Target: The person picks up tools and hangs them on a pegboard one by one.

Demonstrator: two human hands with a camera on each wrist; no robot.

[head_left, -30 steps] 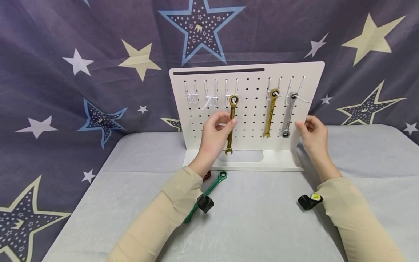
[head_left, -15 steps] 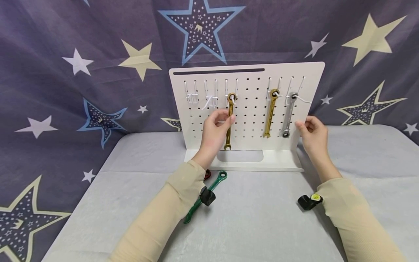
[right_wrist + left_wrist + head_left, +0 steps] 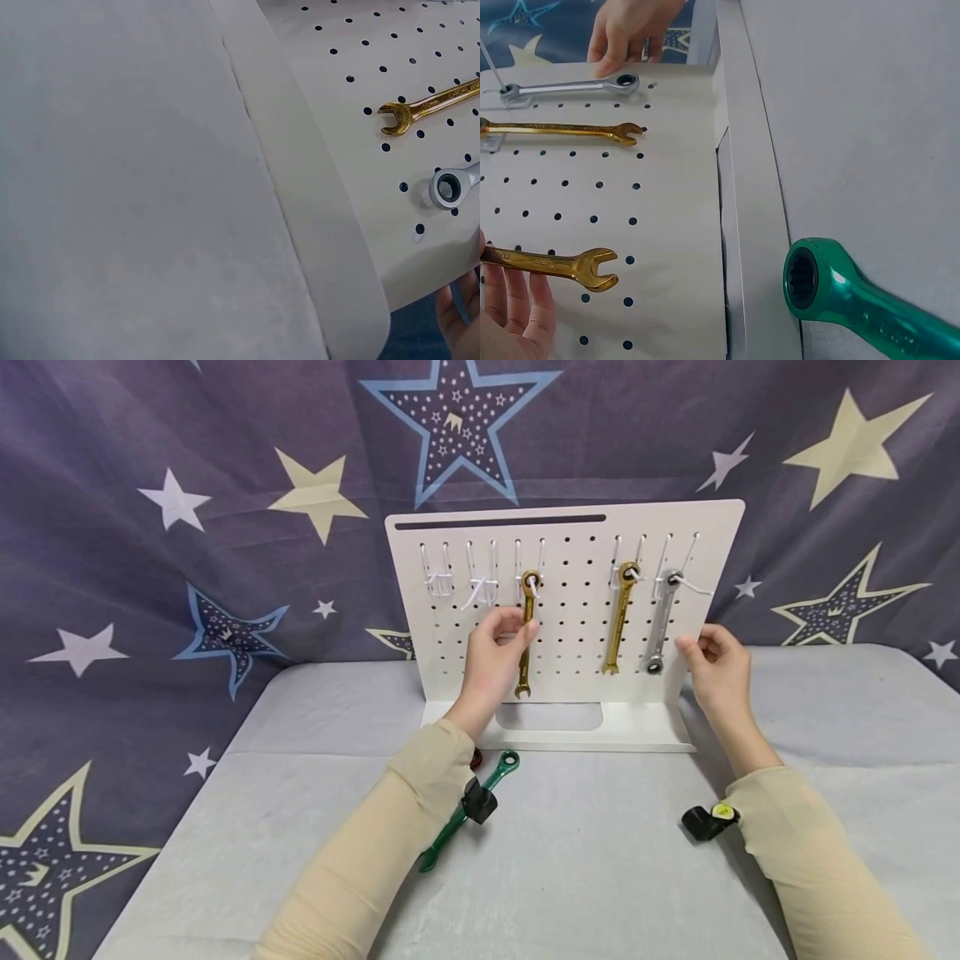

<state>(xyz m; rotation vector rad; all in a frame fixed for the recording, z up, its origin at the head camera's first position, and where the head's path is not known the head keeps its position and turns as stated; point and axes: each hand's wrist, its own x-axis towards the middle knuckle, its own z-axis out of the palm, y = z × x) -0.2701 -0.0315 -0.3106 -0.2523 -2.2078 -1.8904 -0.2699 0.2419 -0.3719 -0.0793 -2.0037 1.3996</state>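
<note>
My left hand (image 3: 491, 656) pinches a golden combination wrench (image 3: 525, 672) by its shank, in front of a white pegboard (image 3: 577, 687). The wrench hangs upright, open end down, and a white hook passes through its ring end. On the board's right side, my right hand (image 3: 722, 681) grips the edge, thumb at the front and fingers behind. A second golden wrench (image 3: 618, 622) and a silver ratchet wrench (image 3: 661, 627) hang from hooks nearby. In the left wrist view the held wrench's open jaw points toward the board's base.
A green wrench (image 3: 502, 767) lies on the grey cloth (image 3: 600, 843), partly behind the left wrist. Beside it shows the end of a red tool (image 3: 476, 759), mostly hidden. Two bare white hooks (image 3: 441, 583) sit at the board's left. A star-patterned curtain (image 3: 315, 568) hangs behind.
My left hand has moved slightly up and toward the board. The golden wrench's ring end has slid farther onto the hook. My right hand keeps its place on the edge.
</note>
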